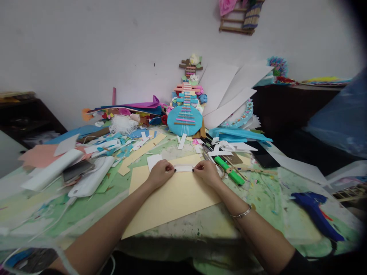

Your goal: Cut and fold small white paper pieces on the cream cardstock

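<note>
Between my two hands a small white paper strip [184, 168] is held level by its ends, just over a cream sheet of card [172, 202]. My left hand [161, 173] pinches the strip's left end between thumb and finger. At the other end my right hand [207, 173] pinches it the same way. A white paper piece [154, 159] lies partly behind my left hand. Close to my right hand is a green marker [229, 170], with scissors partly hidden beside it. Whether the strip touches the card, I cannot tell.
A blue paper lute-shaped model [185, 120] leans at the back. Paper scraps [114, 147] litter the left, near a white power strip-like device [91, 177] with a cable. On the right lie a black phone [265, 156] and a blue glue gun [315, 214].
</note>
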Demonstrator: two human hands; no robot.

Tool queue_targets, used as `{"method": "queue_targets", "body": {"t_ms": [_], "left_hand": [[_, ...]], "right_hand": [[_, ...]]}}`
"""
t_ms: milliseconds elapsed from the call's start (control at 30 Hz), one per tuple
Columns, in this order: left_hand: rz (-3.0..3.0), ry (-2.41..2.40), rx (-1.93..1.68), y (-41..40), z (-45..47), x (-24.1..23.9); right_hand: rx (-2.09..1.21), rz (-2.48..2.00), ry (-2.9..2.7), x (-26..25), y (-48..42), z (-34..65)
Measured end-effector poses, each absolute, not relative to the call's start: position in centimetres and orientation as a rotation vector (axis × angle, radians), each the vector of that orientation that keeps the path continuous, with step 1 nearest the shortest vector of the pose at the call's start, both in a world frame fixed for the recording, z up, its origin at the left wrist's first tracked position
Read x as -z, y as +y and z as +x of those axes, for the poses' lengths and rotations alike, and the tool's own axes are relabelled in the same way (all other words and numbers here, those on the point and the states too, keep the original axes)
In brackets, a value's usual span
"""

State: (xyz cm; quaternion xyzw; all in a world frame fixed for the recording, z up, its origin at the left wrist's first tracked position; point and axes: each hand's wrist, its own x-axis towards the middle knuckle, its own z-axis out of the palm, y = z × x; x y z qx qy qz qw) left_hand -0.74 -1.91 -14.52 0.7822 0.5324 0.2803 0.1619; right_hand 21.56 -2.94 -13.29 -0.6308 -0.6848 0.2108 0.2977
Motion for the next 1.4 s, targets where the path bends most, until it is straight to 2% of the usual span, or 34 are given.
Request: {"method": "queue_targets", "body": {"t_ms": [667,900,1033,1233,1400], "left_hand": [[2.274,1.437,-0.771,-2.5,-0.3,13.4],[2.343,1.324,-0.886,-2.3,-0.5,14.5],[2.597,1.294,-0.923,-2.7,-0.3,14.7],[3.251,1.175,-0.507,-4.0,1.2,13.7],[3.317,1.354,-0.206,-5.6,2.9,13.4]], "right_hand": [[-0.541,-1.713,-1.85,13.1,-2.8,21.4],[-0.39,-1.628,-1.958,13.4,-3.1,21.2],[-0.288,-1.545,-2.094,13.8,-3.4,21.2],[-0.075,-1.562,-2.289,13.4,-5.3,21.0],[0.099,-1.615,-2.482,12.6,-7.3,19.8]]}}
